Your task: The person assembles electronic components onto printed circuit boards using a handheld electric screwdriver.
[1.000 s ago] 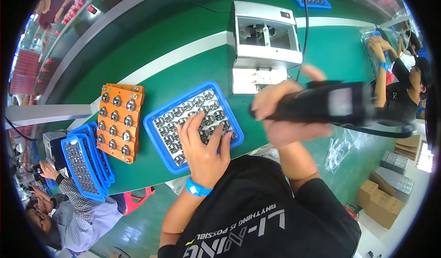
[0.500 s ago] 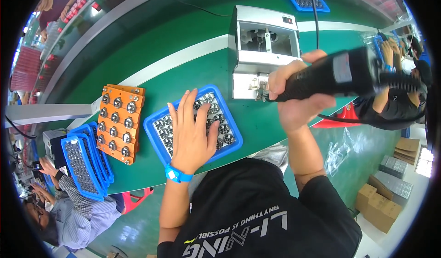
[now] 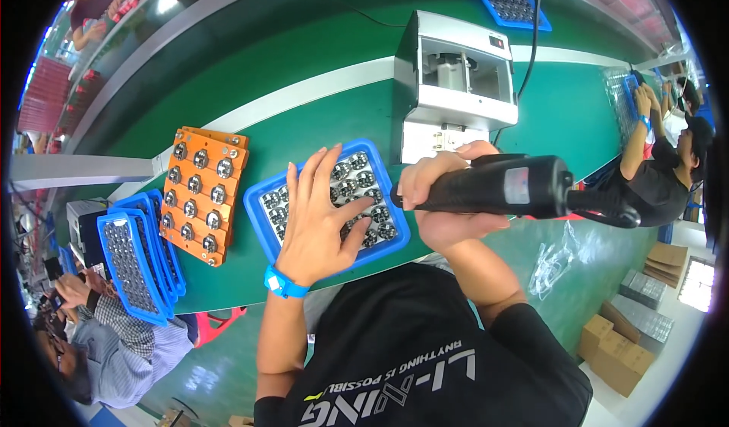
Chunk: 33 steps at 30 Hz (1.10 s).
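Note:
My left hand (image 3: 315,229) rests over a blue tray (image 3: 404,233), its fingers spread across small round metal-and-black parts (image 3: 380,213) set in rows. Some of the parts are covered by that hand. My right hand (image 3: 444,232) is wrapped around a black electric screwdriver (image 3: 486,186), held nearly level. The tool's narrow end points left, close to the tray's right rim; its tip is hard to make out. Behind the right hand stands a silver screw feeder (image 3: 463,112) with a window in its housing.
An orange fixture board (image 3: 181,191) carrying rows of similar parts lies left of the tray. Stacked blue trays (image 3: 137,267) sit farther left, and another blue tray (image 3: 509,1) is at the back. Co-workers (image 3: 661,169) occupy both sides. A cable (image 3: 535,36) hangs near the feeder.
My right hand has brought the screwdriver left and nearer to me, from the feeder's front to beside the tray. My left hand stays spread over the tray.

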Tool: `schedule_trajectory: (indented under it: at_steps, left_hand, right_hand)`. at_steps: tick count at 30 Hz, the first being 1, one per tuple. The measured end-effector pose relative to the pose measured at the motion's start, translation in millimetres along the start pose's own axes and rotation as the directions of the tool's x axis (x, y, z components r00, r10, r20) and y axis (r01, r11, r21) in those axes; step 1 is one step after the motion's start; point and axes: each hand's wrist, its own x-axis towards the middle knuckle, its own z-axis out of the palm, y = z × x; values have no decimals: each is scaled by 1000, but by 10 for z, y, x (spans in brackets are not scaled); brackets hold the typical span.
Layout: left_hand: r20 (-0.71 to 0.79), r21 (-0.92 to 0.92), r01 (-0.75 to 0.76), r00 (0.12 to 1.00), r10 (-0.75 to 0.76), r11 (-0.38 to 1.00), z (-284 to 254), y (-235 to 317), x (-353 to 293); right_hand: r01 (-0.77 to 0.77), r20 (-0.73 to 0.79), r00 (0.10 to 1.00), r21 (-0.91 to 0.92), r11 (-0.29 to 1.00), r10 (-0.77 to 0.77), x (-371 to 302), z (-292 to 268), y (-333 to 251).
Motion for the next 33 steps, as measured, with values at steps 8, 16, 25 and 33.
schedule_trajectory:
  at_steps: [8, 16, 25, 33]
  left_hand:
    - [-76, -32, -12, 997, 10, 999, 35, -54, -5]
    - [-114, -43, 7, 993, -12, 999, 58, -72, -30]
    - [-140, -36, 19, 990, -24, 999, 98, -58, -11]
    - [-113, -28, 23, 993, -26, 999, 55, -15, 10]
  right_hand:
    - [3, -29, 1000, -133, 991, -7, -52, 91, 228]
    - [-129, 129, 977, -264, 956, 168, -29, 118, 189]
    - [-134, 104, 982, -185, 974, 155, 42, 139, 285]
    - [34, 81, 997, -273, 961, -13, 162, 79, -68]
